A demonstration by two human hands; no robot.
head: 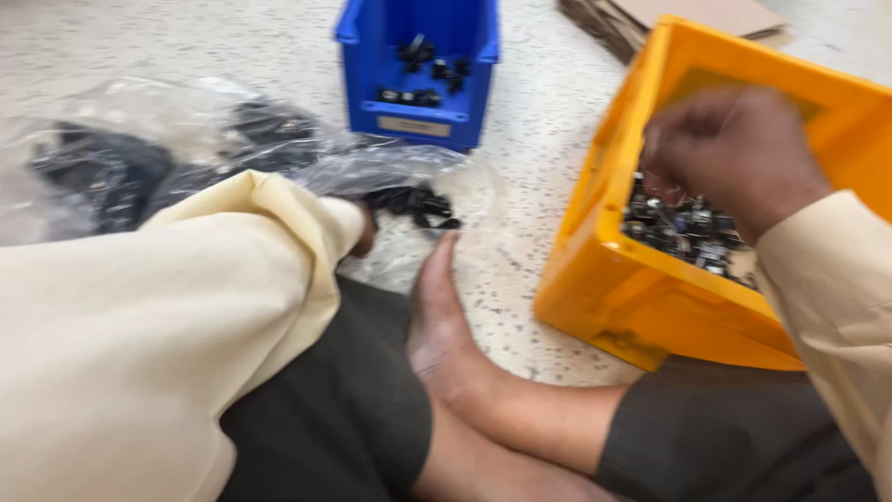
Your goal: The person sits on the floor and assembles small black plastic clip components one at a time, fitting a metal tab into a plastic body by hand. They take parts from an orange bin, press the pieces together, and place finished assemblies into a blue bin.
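Note:
My right hand (734, 153) hovers inside the orange crate (632, 297), fingers curled down over a heap of small black and metal parts (688, 232). It is blurred, so whether it holds a part is unclear. My left hand (365, 234) is almost wholly hidden behind my cream sleeve (186, 307). It reaches into a clear plastic bag (186, 130) on the floor, close to a cluster of small black parts (418, 203) at the bag's mouth.
A blue bin (418, 116) holding several black parts stands on the speckled floor beyond the bag. Flattened cardboard (688, 19) lies at the top right. My bare foot (437, 316) rests between the bag and the orange crate.

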